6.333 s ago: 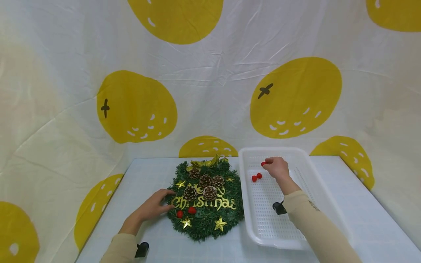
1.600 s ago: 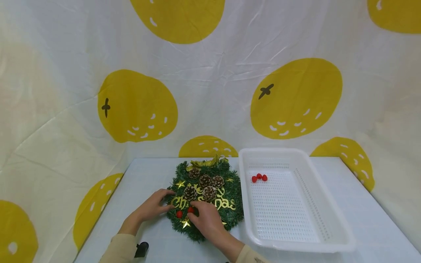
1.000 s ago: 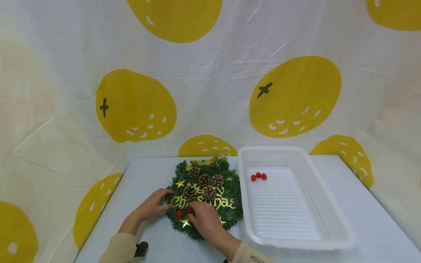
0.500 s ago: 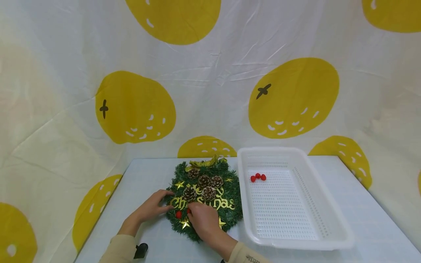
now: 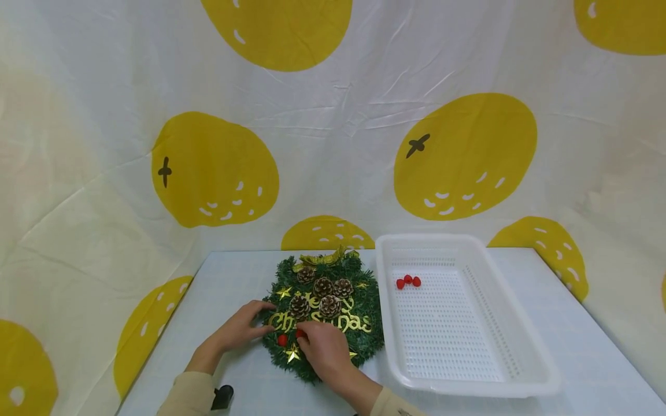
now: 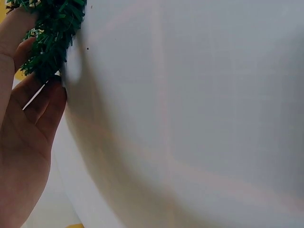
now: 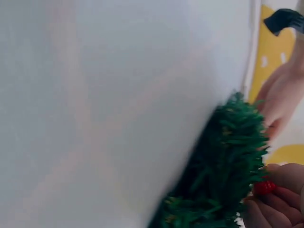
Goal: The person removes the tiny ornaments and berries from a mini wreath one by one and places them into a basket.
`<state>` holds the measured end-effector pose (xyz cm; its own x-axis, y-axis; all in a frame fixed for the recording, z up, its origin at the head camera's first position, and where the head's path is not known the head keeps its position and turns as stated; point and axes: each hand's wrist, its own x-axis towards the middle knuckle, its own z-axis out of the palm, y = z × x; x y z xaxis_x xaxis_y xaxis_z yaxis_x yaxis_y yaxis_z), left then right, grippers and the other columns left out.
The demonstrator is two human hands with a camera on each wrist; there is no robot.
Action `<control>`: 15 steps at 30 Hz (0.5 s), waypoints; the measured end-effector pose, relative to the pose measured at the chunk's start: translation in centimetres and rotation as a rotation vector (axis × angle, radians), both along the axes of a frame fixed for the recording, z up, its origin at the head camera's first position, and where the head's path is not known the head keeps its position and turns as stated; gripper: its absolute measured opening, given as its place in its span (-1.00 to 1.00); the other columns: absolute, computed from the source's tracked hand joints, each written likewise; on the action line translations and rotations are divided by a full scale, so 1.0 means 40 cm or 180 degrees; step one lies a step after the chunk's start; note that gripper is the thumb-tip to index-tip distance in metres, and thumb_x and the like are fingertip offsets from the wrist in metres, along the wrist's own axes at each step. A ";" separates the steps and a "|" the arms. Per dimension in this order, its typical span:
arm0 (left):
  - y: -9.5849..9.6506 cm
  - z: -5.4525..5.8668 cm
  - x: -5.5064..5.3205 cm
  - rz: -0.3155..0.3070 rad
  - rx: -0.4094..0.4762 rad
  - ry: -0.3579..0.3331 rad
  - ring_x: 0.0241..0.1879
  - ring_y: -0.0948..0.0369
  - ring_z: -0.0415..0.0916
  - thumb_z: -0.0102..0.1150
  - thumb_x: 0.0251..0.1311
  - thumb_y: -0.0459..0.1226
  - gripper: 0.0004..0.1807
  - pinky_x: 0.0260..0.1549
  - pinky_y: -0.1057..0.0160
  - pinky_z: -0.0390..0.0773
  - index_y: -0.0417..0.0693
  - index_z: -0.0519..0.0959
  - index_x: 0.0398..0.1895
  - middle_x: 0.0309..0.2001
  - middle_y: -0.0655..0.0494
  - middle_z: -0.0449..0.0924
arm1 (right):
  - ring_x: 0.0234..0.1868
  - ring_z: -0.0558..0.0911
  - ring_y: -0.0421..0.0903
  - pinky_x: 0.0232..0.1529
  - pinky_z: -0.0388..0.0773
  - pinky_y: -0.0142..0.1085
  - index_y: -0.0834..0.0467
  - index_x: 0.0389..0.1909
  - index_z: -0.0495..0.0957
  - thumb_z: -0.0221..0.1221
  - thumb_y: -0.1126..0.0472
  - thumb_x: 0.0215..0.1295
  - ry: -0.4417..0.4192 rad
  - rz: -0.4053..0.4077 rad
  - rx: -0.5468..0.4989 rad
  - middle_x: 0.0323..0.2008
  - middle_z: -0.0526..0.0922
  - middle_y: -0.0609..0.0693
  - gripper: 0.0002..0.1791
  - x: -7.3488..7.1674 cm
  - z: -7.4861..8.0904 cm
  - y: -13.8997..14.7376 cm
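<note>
A round green Christmas wreath (image 5: pixel 364 341) lies on the table, with gold "Merry Christmas" lettering (image 5: pixel 359 323), pine cones (image 5: pixel 330 306) and gold stars (image 5: pixel 292 353). My left hand (image 5: pixel 236 330) holds its left edge; in the left wrist view fingers (image 6: pixel 50 107) curl at the green fringe. Over the lower middle, my right hand (image 5: pixel 326 351) pinches a red raspberry (image 7: pixel 264 187) between thumb and fingers, right at the foliage. A second red raspberry (image 5: pixel 282 340) sits left of it on the wreath. My right hand hides part of the lettering and the lower right star.
Right of the wreath stands a white perforated plastic basket (image 5: pixel 520 352), close to the wreath's edge. Three red raspberries (image 5: pixel 408 279) lie together near its far left corner. A white curtain (image 5: pixel 333 162) printed with yellow fruit hangs behind the white table (image 5: pixel 244 271).
Earlier my right hand held a raspberry over the basket; that one now lies with the other two. The right hand then moved left to the wreath and stays there. My left hand stays put.
</note>
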<state>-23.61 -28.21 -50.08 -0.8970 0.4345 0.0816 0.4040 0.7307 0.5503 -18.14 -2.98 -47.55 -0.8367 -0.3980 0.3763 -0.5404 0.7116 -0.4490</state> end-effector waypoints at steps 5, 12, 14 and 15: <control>-0.002 -0.002 -0.001 -0.0001 0.0018 0.0010 0.17 -0.09 0.41 0.28 0.25 -0.03 -0.46 0.13 -0.18 0.39 -0.12 0.47 0.19 0.13 -0.05 0.49 | -0.50 0.60 -0.32 -0.59 0.44 -0.49 0.05 -0.12 0.74 0.38 0.19 0.16 -0.0075 0.0012 -0.0190 -0.33 0.74 -0.13 -0.76 0.001 0.029 0.010; -0.002 -0.002 -0.004 -0.0015 0.0017 0.0008 0.17 -0.09 0.41 0.27 0.25 -0.02 -0.46 0.12 -0.19 0.39 -0.12 0.48 0.19 0.13 -0.04 0.50 | -0.76 0.29 -0.42 -0.71 0.23 -0.53 0.13 -0.07 0.72 0.34 0.19 0.23 -0.0119 0.0113 -0.0556 -0.26 0.76 -0.05 -0.74 -0.012 0.084 0.032; -0.002 -0.002 -0.003 -0.0016 0.0018 0.0003 0.17 -0.09 0.41 0.27 0.25 -0.02 -0.46 0.13 -0.19 0.39 -0.12 0.48 0.19 0.13 -0.04 0.50 | -0.80 0.23 -0.43 -0.72 0.22 -0.53 0.14 -0.06 0.71 0.34 0.20 0.23 -0.0156 0.0165 -0.0704 -0.25 0.76 -0.03 -0.74 -0.013 0.103 0.038; -0.002 -0.002 -0.003 -0.0018 0.0021 0.0002 0.17 -0.09 0.41 0.27 0.25 -0.02 -0.46 0.12 -0.19 0.39 -0.13 0.48 0.19 0.12 -0.04 0.50 | -0.80 0.23 -0.42 -0.73 0.24 -0.53 0.14 -0.05 0.71 0.33 0.20 0.24 -0.0191 0.0193 -0.0799 -0.25 0.76 -0.01 -0.74 -0.014 0.112 0.041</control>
